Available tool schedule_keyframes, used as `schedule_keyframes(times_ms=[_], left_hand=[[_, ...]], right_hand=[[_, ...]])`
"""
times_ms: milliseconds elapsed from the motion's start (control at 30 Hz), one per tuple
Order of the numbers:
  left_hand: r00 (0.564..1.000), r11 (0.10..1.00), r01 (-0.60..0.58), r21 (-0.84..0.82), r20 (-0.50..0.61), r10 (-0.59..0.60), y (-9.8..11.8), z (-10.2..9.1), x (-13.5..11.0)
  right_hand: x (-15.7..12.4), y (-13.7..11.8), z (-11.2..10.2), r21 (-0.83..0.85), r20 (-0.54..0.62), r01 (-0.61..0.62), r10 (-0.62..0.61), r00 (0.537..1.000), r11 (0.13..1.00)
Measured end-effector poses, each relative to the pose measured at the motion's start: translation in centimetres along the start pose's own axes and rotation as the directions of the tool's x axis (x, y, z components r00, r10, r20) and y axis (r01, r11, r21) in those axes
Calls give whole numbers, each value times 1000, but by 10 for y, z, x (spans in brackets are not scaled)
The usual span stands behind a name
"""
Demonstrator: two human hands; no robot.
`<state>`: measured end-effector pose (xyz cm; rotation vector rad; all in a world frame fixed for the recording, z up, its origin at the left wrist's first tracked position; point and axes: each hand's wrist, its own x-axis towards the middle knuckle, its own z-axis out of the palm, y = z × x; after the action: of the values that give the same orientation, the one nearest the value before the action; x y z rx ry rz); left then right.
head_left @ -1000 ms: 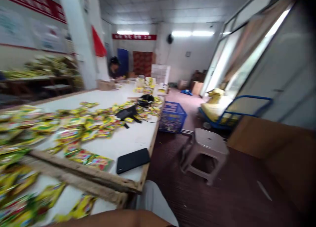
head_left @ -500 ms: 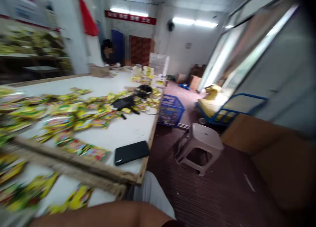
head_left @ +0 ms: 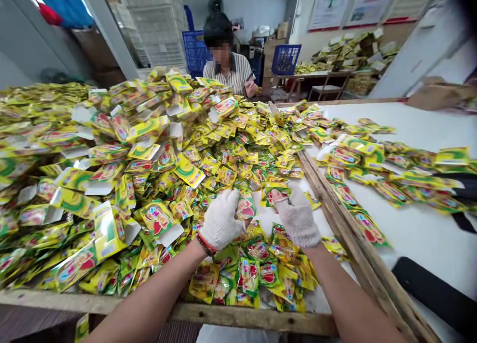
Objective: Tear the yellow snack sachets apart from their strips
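My left hand [head_left: 222,220], in a white glove, is closed around a small printed carton [head_left: 246,207] whose pale flap stands open toward the right. Facing it, my right hand [head_left: 299,218] wears a fingertip-less white glove and pinches a yellow-green candy packet [head_left: 276,196]. The packet is close to the carton's open end but looks apart from it. Loose candy packets [head_left: 249,276] lie below and between my forearms. To the left rises a heap of cartons [head_left: 149,127], several with open flaps, mixed with packets.
A wooden rail [head_left: 335,211] divides the table. On its right side are flat cartons [head_left: 410,184] and a black phone [head_left: 436,296]. A wooden edge [head_left: 223,317] runs along the front. Across the heap sits another person [head_left: 233,67], with blue crates [head_left: 286,59] behind.
My view has swung left from the aisle and stool to the heap. Both gloved hands now show, holding a carton and a packet; before, only a forearm was visible.
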<state>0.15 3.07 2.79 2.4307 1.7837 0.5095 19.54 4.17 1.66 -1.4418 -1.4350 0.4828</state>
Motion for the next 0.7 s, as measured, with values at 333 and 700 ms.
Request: schedule_keyframes(times_ms=[333, 700], left_hand=[[999, 999, -40, -36, -17, 40, -6, 0, -1], [995, 994, -100, 40, 15, 100, 5, 10, -1]], right_hand=[[-1, 9, 6, -219, 151, 91, -59, 987, 971], [-1, 14, 9, -309, 174, 179, -130, 976, 934]])
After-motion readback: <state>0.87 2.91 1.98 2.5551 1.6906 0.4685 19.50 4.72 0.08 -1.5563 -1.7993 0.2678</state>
